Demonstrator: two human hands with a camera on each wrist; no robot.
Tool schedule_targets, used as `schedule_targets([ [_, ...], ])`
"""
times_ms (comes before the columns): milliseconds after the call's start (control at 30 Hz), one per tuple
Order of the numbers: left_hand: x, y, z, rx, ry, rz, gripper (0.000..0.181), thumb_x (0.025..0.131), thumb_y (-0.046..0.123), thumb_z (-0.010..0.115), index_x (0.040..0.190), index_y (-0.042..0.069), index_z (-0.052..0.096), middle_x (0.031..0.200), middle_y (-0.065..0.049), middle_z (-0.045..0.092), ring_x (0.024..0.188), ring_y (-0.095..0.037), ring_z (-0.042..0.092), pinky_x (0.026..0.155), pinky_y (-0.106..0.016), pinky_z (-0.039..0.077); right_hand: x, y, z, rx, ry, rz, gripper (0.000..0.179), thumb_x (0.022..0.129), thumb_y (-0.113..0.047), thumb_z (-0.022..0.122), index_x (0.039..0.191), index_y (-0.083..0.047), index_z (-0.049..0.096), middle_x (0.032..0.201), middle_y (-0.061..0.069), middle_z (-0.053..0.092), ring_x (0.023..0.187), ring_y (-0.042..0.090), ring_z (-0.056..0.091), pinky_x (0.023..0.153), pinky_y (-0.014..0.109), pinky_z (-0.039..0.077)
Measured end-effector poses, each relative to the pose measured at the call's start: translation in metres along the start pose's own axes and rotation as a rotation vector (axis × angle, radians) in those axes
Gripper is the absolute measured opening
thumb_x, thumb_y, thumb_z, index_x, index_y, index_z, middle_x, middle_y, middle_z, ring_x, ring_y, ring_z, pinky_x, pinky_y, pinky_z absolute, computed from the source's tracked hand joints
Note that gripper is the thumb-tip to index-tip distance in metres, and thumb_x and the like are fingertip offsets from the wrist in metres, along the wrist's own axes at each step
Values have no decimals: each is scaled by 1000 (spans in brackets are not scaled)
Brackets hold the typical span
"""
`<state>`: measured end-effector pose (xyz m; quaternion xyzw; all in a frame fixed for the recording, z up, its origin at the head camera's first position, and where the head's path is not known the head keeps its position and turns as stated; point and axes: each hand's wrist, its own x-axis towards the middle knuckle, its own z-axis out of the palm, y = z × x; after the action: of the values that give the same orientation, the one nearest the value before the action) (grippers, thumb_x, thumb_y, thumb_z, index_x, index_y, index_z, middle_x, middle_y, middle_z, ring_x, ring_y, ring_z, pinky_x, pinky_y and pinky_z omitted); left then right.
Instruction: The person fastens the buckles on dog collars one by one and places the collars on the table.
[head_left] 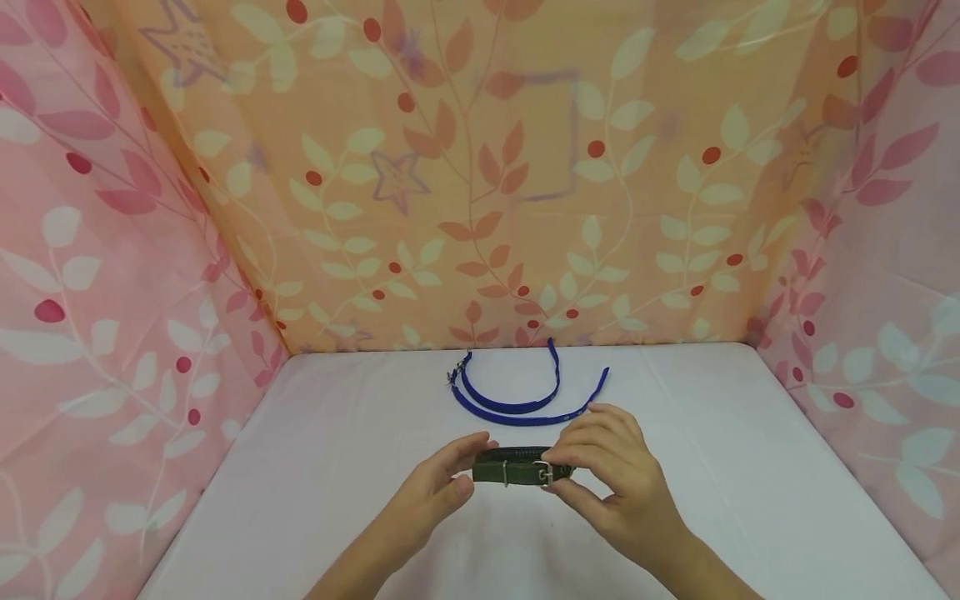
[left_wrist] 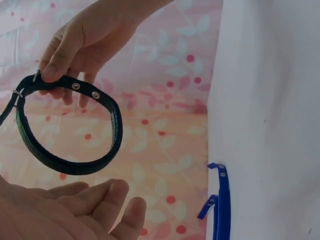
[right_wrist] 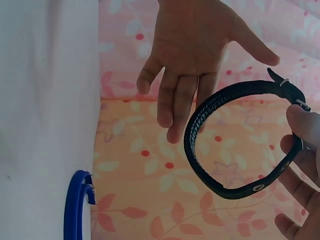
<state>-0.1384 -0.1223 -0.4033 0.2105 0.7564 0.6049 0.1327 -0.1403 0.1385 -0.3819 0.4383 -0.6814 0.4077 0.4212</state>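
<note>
A dark green collar point(head_left: 489, 473), buckled into a loop, is held up above the white table. My right hand point(head_left: 626, 475) pinches it beside the metal buckle point(head_left: 545, 474), thumb and forefinger on the strap. My left hand point(head_left: 427, 496) is beside the other side of the loop, fingers extended; in the right wrist view this hand point(right_wrist: 187, 47) is spread and grips nothing. Metal-rimmed holes show along the strap point(left_wrist: 85, 90) in the left wrist view. The strap's free end point(right_wrist: 274, 75) sticks out past a metal keeper.
Two blue collars, an inner one point(head_left: 513, 409) and an outer one point(head_left: 517, 422), lie unfastened in curves on the white table point(head_left: 360, 417) beyond my hands. Patterned cloth walls stand at the back point(head_left: 465, 167), left point(head_left: 112, 292) and right point(head_left: 885, 292).
</note>
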Motion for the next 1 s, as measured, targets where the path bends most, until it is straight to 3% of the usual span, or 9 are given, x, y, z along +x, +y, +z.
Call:
schedule_targets([
  [100, 1, 0, 0, -95, -36, -18, 92, 96, 70, 53, 155, 0, 39, 154, -20, 48, 145, -37, 43, 115, -60, 36, 0, 1, 0, 2, 2, -10, 21, 95, -28, 75, 98, -7, 75, 93, 4, 72, 98, 25, 62, 116, 39, 32],
  [200, 1, -1, 0, -142, -42, -42, 97, 94, 71, 56, 154, -2, 39, 153, -21, 50, 143, -36, 47, 114, -57, 36, 0, 1, 2, 9, -6, -29, 20, 95, -27, 76, 98, -7, 75, 93, 4, 73, 99, 25, 62, 116, 39, 32],
  [333, 0, -2, 1, -131, 0, -36, 89, 94, 67, 59, 152, 1, 44, 141, -18, 62, 134, -33, 56, 112, -57, 41, -1, 2, 1, 39, -49, -30, 20, 91, -29, 79, 98, -10, 75, 97, 4, 70, 102, 26, 60, 117, 38, 29],
  [500, 0, -2, 3, -51, 70, -25, 74, 96, 57, 64, 148, 6, 51, 130, -13, 69, 122, -33, 63, 100, -54, 52, -6, 7, -2, 64, -120, 38, 26, 84, -33, 84, 101, -16, 76, 103, 3, 68, 107, 25, 58, 114, 36, 29],
  [667, 0, -2, 7, 41, 124, 5, 62, 99, 47, 65, 148, 12, 52, 130, -8, 68, 122, -30, 60, 96, -47, 52, -10, 7, -7, -12, -196, 207, 38, 79, -41, 85, 111, -24, 75, 114, -2, 67, 112, 19, 57, 110, 31, 30],
  [833, 0, -1, 9, 44, 160, 45, 57, 100, 38, 66, 148, 12, 51, 131, -6, 68, 123, -26, 59, 103, -53, 45, -12, 3, -9, -142, -309, 478, 64, 70, -49, 89, 125, -25, 69, 130, -6, 64, 123, 18, 54, 108, 43, 35],
  [1000, 0, -3, 9, 51, 179, 89, 55, 98, 31, 69, 148, 12, 52, 129, -3, 69, 122, -27, 59, 105, -50, 44, -13, 0, -10, -229, -365, 694, 80, 63, -54, 91, 131, -21, 66, 120, -11, 69, 114, 13, 60, 98, 49, 49],
])
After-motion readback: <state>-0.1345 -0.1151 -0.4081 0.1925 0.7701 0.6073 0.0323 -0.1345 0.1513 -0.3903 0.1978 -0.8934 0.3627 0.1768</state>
